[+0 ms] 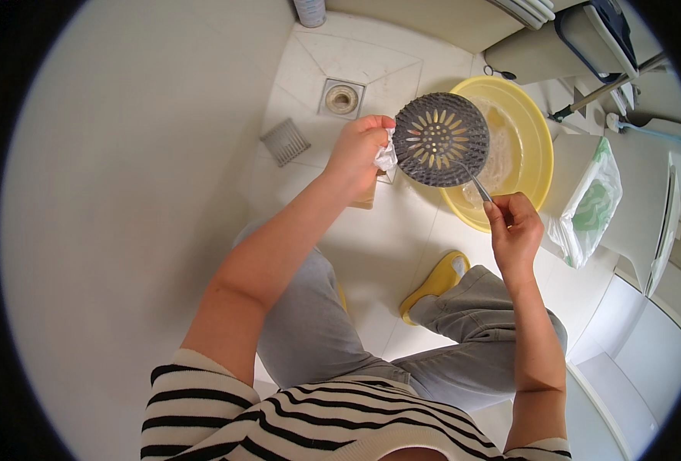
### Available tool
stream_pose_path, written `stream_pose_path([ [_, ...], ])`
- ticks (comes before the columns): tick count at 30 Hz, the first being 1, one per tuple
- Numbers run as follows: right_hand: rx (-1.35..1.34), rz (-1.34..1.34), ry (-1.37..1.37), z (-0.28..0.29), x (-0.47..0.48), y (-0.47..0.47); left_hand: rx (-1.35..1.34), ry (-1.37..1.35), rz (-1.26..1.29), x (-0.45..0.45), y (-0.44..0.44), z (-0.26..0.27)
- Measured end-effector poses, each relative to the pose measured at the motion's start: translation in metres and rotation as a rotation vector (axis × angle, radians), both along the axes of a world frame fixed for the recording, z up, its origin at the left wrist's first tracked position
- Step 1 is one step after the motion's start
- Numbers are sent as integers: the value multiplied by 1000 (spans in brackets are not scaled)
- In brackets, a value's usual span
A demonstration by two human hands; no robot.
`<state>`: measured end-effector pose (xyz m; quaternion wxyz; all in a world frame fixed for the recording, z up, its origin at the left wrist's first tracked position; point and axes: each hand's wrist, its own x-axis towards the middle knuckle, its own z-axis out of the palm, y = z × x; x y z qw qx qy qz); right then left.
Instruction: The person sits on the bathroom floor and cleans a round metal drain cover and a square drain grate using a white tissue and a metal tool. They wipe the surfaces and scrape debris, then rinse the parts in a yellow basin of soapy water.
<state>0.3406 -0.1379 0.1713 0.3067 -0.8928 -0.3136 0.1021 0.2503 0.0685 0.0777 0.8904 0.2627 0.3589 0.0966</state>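
Note:
My left hand [360, 147] grips the left edge of a round dark grey drain cover [408, 124] with petal-shaped slots and small holes, and a crumpled white tissue [386, 154] is held there too. My right hand [515, 230] pinches metal tweezers [480, 187], whose tips reach the lower right part of the cover. Behind the cover stands a yellow plastic basin [542, 155] with cloudy, foamy water. Part of a tan block-like object [364, 199] shows below my left wrist; what it is I cannot tell.
An uncovered floor drain [341, 99] lies ahead, with a square slotted grate [285, 143] on the tiles left of it. Right of the basin stands a bin with a white and green bag [594, 201]. A can [310, 12], a grey bin [524, 56] and a metal pole [611, 86] are farther off.

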Motion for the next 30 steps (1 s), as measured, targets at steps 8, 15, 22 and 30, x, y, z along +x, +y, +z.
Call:
stream_pose_path([
  [8, 8, -24, 33, 2, 1, -2, -15, -84, -36, -9, 6, 4],
  [15, 49, 50, -52, 9, -7, 2, -71, -111, 26, -14, -4, 7],
  [22, 53, 182, -151, 19, -16, 11, -98, -94, 39, -15, -6, 6],
  [30, 65, 188, -173, 17, -17, 10, -75, -17, 60, -12, -8, 2],
])
